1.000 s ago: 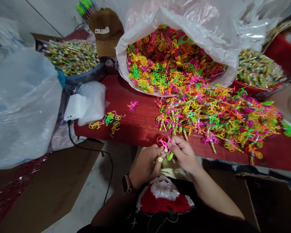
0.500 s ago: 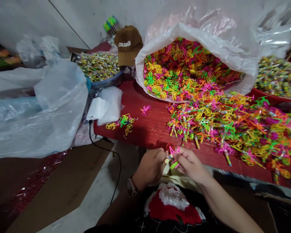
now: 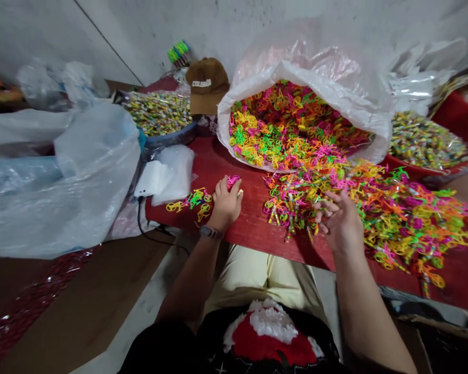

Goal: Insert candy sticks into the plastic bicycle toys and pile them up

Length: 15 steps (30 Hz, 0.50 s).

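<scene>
The left hand [image 3: 226,203] is curled down over a pink plastic bicycle [image 3: 233,182], grasping it with the fingertips against the red table [image 3: 253,231]. A small pale tip [image 3: 240,193] pokes out beside the fingers, too small to name. A light fingertip hold suits these thin frames, which look apt to hook on one another.

The right hand [image 3: 340,222] is released, fingers spread and holding nothing visible, over the near edge of a heap of bicycles and candy sticks [image 3: 390,218]. I cannot tell whether it touches them.

That heap spills from the front of the white sack [image 3: 374,124]. Left of the sack lie a few loose bicycles [image 3: 191,201], a clear bag [image 3: 176,174] and a white box [image 3: 152,179] with a black cable [image 3: 139,218]. Behind its left side sit a brown cap [image 3: 207,85] and a blue basin of candy [image 3: 159,117]; to its right stands a red basin of candy [image 3: 425,143].
</scene>
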Each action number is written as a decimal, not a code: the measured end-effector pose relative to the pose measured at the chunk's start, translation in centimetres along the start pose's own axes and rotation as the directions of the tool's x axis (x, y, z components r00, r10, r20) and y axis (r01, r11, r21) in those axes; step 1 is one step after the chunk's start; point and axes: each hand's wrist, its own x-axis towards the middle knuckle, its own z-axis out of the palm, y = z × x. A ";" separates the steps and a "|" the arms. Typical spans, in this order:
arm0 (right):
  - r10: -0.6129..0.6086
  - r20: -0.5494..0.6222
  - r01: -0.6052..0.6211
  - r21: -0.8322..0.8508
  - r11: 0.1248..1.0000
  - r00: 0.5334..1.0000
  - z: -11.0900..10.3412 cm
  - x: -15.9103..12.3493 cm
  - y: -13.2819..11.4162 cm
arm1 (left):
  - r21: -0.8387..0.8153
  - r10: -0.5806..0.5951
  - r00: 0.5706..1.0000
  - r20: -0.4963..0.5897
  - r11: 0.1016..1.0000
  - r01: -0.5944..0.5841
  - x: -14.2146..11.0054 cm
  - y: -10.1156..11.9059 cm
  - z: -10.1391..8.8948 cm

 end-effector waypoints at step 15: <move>-0.101 0.322 0.207 -0.313 0.927 0.941 1.8 -3.6 6.3 | -0.466 0.028 1.000 -0.013 0.884 -0.031 -4.2 1.7 -0.2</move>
